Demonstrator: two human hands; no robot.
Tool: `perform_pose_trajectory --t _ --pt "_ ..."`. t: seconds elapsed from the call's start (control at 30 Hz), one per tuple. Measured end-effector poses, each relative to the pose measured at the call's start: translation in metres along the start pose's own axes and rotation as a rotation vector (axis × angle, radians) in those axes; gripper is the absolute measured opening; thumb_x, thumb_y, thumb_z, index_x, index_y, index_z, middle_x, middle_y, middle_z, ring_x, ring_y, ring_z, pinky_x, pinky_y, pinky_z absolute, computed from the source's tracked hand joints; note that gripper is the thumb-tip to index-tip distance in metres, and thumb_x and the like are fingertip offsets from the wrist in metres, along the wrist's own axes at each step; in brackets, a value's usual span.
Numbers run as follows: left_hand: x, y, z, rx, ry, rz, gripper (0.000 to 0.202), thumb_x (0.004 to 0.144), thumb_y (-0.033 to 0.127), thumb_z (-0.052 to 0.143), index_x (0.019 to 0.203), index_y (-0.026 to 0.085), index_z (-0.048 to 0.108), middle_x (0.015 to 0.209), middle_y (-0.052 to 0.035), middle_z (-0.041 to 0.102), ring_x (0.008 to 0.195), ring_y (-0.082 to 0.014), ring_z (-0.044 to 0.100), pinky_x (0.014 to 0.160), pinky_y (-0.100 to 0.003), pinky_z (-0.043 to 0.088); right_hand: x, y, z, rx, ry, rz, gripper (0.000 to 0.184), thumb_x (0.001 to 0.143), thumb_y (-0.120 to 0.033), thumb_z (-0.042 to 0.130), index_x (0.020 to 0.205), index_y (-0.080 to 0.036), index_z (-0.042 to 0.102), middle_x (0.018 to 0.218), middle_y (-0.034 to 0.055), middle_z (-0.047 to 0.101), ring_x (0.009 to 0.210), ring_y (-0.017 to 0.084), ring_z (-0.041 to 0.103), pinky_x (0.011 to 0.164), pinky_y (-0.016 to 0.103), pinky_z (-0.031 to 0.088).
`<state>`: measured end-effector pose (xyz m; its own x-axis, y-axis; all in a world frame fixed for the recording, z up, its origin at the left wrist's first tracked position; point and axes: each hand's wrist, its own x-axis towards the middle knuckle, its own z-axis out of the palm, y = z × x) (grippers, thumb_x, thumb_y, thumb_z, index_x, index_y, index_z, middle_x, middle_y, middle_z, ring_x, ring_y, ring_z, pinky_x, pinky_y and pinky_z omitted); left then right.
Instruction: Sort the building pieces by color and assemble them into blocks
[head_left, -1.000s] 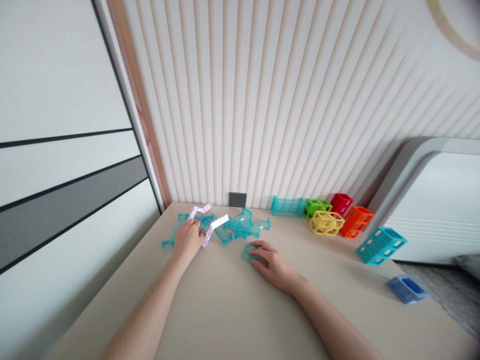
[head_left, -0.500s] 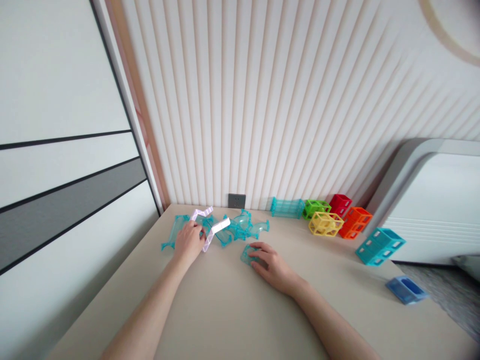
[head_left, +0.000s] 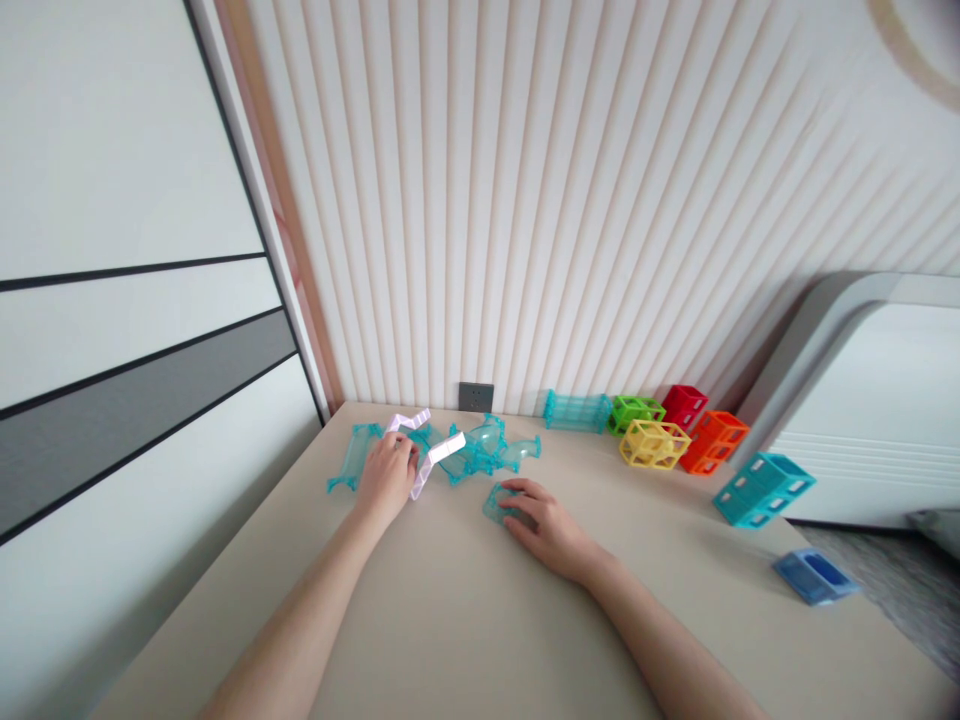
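Note:
My left hand (head_left: 388, 477) is closed on a pale pink zigzag track piece (head_left: 433, 455) at the back left of the beige table (head_left: 465, 620). The piece lies over a heap of clear teal curved track pieces (head_left: 480, 452). A straight teal track piece (head_left: 347, 459) lies just left of that hand. My right hand (head_left: 541, 518) rests on the table with its fingers over a small clear teal piece (head_left: 495, 502).
Along the wall stand a teal ribbed tube (head_left: 577, 411) and green (head_left: 634, 410), red (head_left: 683, 404), yellow (head_left: 652, 445) and orange (head_left: 714, 442) lattice blocks. A teal block (head_left: 762, 489) and a blue block (head_left: 816, 576) lie to the right. A grey socket (head_left: 475, 396) is on the wall.
My left hand has shifted slightly right and away with the pink zigzag piece. My right hand has stayed on the small teal piece.

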<state>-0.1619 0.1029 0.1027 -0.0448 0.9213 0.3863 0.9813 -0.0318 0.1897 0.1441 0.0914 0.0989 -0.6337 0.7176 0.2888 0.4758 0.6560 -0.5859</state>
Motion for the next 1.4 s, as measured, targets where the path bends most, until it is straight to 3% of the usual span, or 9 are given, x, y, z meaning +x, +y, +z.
perform_pose_trajectory --t 0.17,0.37,0.57,0.7,0.77,0.87,1.03,1.27,1.4 --pt "0.000 0.000 0.003 -0.066 0.115 0.010 0.016 0.095 0.018 0.048 0.090 0.019 0.063 0.120 -0.0144 0.060 0.109 -0.0281 0.062 0.097 -0.042 0.050 0.000 -0.002 -0.001 -0.005 -0.012 0.009 0.026 0.094 -0.025 0.058 0.116 -0.023 0.071 0.135 0.0122 0.059 0.124 0.026 0.060 0.108 0.043 0.048" --pt "-0.002 0.005 0.004 -0.217 0.215 0.015 0.016 0.098 0.019 0.040 0.093 0.021 0.055 0.109 -0.0126 0.060 0.107 -0.0255 0.062 0.098 -0.041 0.051 -0.001 -0.002 -0.002 0.005 -0.003 0.005 0.019 0.092 -0.022 0.058 0.106 -0.022 0.071 0.133 0.0121 0.060 0.121 0.026 0.062 0.106 0.044 0.049" --pt "-0.001 0.009 -0.005 -0.354 0.409 -0.051 0.016 0.100 0.020 0.037 0.102 0.020 0.052 0.127 -0.0183 0.056 0.123 -0.0277 0.056 0.102 -0.046 0.049 -0.003 0.003 0.000 0.025 0.031 -0.002 0.015 0.091 -0.021 0.058 0.103 -0.021 0.068 0.136 0.0127 0.057 0.125 0.026 0.059 0.107 0.043 0.048" --pt "-0.004 0.017 -0.020 -0.435 0.634 0.150 0.016 0.100 0.020 0.040 0.111 0.018 0.052 0.129 -0.0171 0.055 0.129 -0.0269 0.053 0.107 -0.049 0.046 -0.003 0.006 0.001 0.053 0.153 0.009 0.017 0.095 -0.025 0.054 0.107 -0.022 0.066 0.143 0.0142 0.053 0.130 0.026 0.055 0.108 0.043 0.046" --pt "-0.009 0.027 -0.024 -0.469 0.656 0.311 0.018 0.099 0.018 0.043 0.115 0.019 0.051 0.131 -0.0159 0.056 0.130 -0.0262 0.053 0.107 -0.049 0.046 -0.002 0.008 0.001 0.083 0.264 0.043 0.019 0.098 -0.029 0.051 0.108 -0.022 0.065 0.144 0.0144 0.053 0.131 0.026 0.055 0.109 0.045 0.044" --pt "-0.023 0.051 -0.020 -0.523 0.528 0.504 0.027 0.098 0.016 0.046 0.125 0.021 0.049 0.135 -0.0152 0.056 0.131 -0.0257 0.054 0.107 -0.048 0.048 -0.001 0.011 0.000 0.153 0.420 0.108 0.020 0.100 -0.035 0.048 0.109 -0.023 0.062 0.144 0.0157 0.054 0.131 0.028 0.055 0.106 0.046 0.046" --pt "-0.048 0.096 0.002 -0.640 0.228 0.454 0.046 0.101 0.023 0.046 0.145 0.022 0.035 0.136 -0.0152 0.059 0.129 -0.0255 0.057 0.106 -0.046 0.051 -0.003 0.008 -0.006 0.232 0.604 0.053 0.018 0.101 -0.036 0.048 0.109 -0.023 0.056 0.137 0.0160 0.059 0.128 0.028 0.056 0.106 0.047 0.044" --pt "-0.058 0.100 0.030 -0.780 -0.194 0.375 0.063 0.097 0.026 0.054 0.153 0.023 0.027 0.130 -0.0139 0.066 0.120 -0.0270 0.065 0.101 -0.047 0.054 -0.006 0.001 -0.009 0.162 0.463 -0.062 0.031 0.097 -0.028 0.053 0.127 -0.023 0.051 0.136 0.0142 0.059 0.127 0.028 0.056 0.108 0.046 0.045" --pt "-0.056 0.091 0.043 -0.788 -0.274 0.337 0.077 0.092 0.022 0.061 0.157 0.022 0.019 0.135 -0.0167 0.063 0.124 -0.0293 0.063 0.104 -0.051 0.052 -0.006 0.003 -0.007 0.134 0.365 -0.070 0.040 0.095 -0.024 0.053 0.134 -0.024 0.049 0.140 0.0124 0.057 0.130 0.027 0.055 0.109 0.046 0.045"
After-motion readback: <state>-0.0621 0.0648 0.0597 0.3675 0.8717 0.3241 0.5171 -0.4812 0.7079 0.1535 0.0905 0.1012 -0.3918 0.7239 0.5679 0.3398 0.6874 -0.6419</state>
